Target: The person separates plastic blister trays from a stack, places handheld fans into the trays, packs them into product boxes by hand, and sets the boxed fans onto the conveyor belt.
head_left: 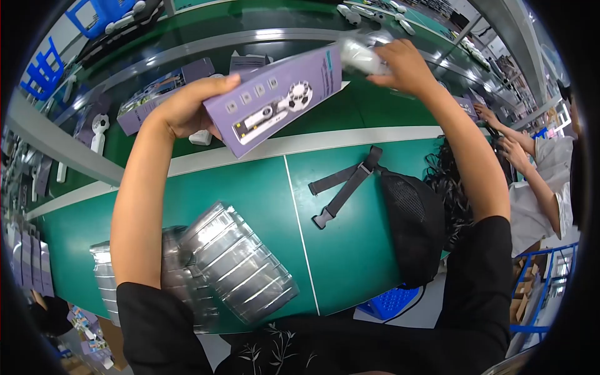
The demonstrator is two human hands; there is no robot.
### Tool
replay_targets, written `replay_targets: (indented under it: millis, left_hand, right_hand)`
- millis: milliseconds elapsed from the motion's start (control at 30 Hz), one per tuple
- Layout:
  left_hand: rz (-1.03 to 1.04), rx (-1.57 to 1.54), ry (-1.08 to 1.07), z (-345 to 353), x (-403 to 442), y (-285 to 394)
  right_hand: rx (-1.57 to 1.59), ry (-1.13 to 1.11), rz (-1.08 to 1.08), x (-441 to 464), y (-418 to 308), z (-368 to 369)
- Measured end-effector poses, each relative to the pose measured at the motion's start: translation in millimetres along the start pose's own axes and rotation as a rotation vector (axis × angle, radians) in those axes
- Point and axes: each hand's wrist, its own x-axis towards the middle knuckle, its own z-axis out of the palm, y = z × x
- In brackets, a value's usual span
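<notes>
My left hand (187, 107) grips one end of a purple printed box (275, 100), its fingers wrapped round the left side. A picture of a white device with a football-patterned head is on the box face. Beside the box's right end, my right hand (403, 67) is closed on a clear plastic tray with a white item (362, 56); motion blurs it, and I cannot tell exactly what the item is. Both hands are above the dark green conveyor belt. Nested clear plastic trays (240, 262) lie on the green table near my left forearm.
A black bag with buckled straps (412, 225) rests on the table's right, beside a heap of black straps (449, 187). More purple boxes (147, 103) and a white device (99, 132) sit on the belt. A co-worker's hands (509, 147) are at the right. A metal post (62, 140) stands left.
</notes>
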Motion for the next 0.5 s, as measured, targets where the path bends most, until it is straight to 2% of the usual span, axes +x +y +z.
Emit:
replay_targets:
  millis: [100,167,233,300,333,400,433,500]
  left_hand:
    - [-0.083,-0.102,-0.026,14,17,6]
    - [-0.129,-0.157,-0.026,19,31,6]
    - [-0.003,-0.133,-0.018,21,61,-3]
    - [0.046,-0.119,-0.004,25,74,-10]
    - [0.133,0.228,0.211,30,76,-10]
    - [0.292,0.935,0.633,38,79,-9]
    - [0.281,0.938,0.648,44,80,-11]
    - [-0.088,1.1,0.454,59,85,-21]
  right_hand:
    - [0.01,-0.183,-0.299,7,-24,-5]
    - [0.025,-0.153,-0.339,6,-27,-4]
    - [0.053,-0.079,-0.414,7,-31,3]
    - [0.063,-0.105,-0.365,-8,3,31]
    - [0.06,-0.132,-0.316,-19,24,41]
    - [0.03,-0.373,-0.129,-36,48,38]
    - [-0.003,-0.445,-0.089,-46,61,40]
    - [-0.03,-0.519,-0.065,-60,77,45]
